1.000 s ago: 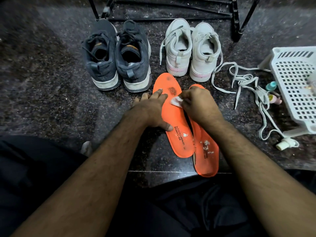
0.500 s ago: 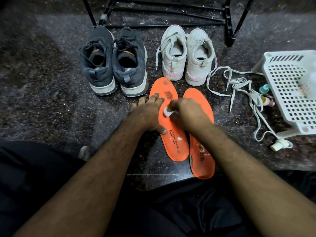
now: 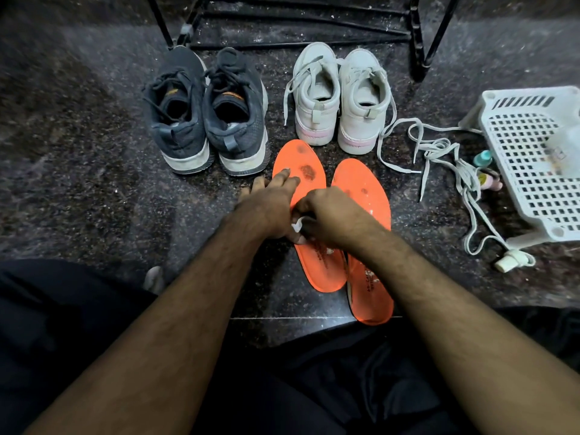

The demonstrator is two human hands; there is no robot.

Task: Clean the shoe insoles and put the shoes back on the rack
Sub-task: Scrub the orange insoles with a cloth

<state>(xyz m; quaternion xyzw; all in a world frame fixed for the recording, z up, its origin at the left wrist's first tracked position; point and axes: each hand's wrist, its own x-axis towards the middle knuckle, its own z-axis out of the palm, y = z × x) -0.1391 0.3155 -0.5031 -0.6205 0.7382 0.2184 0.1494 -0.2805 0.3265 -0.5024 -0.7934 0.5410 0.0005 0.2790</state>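
- Insole (image 3: 309, 211) lies on the floor, long axis running away from the person, toe stains beyond both hands.
- Left hand (image 3: 270, 204) presses it flat, fingers straight.
- Right hand (image 3: 329, 216) pinches a wipe (image 3: 298, 224) at midsole.

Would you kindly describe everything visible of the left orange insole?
The left orange insole lies flat on the dark stone floor, toe toward the white shoes. It looks like foam, with dark stains near the toe and white specks and print near the heel. The left hand presses its edge; the right hand holds a white wipe on it.
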